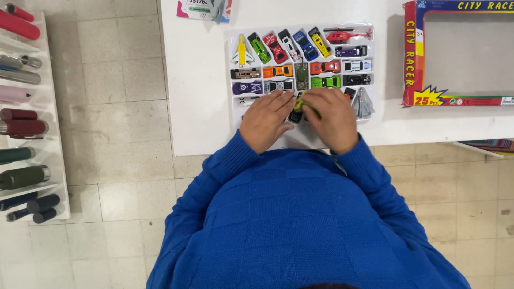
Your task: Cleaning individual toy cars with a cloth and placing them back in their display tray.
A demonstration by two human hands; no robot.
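A tiled floor (118, 96) filled most of the view, with a white table (198, 80) standing at its upper part. A person in a blue sweater (300, 225) sat against the table's near edge. On the left, a white shelf (56, 134) carried a row of bottles (24, 176) lying on their sides. At the table's right end lay an empty cardboard box frame (412, 59) in red and yellow, its window showing the table beneath. A small card (203, 9) rested at the far edge of the table.

A clear plastic tray (233, 67) lay in the middle of the table, its moulded pockets filled with toy cars, a red toy helicopter (345, 36) at the top right, a yellow toy plane (242, 52) at the left and a grey toy jet (363, 104) at the lower right.

Both hands rested close together over the tray's near row. The left hand (265, 122) lay flat, fingers spread on the tray. The right hand (334, 119) was closed around a small yellow-green toy car (306, 103), held just above the tray's near row between the two hands. A black toy car (295, 115) sat directly below it.
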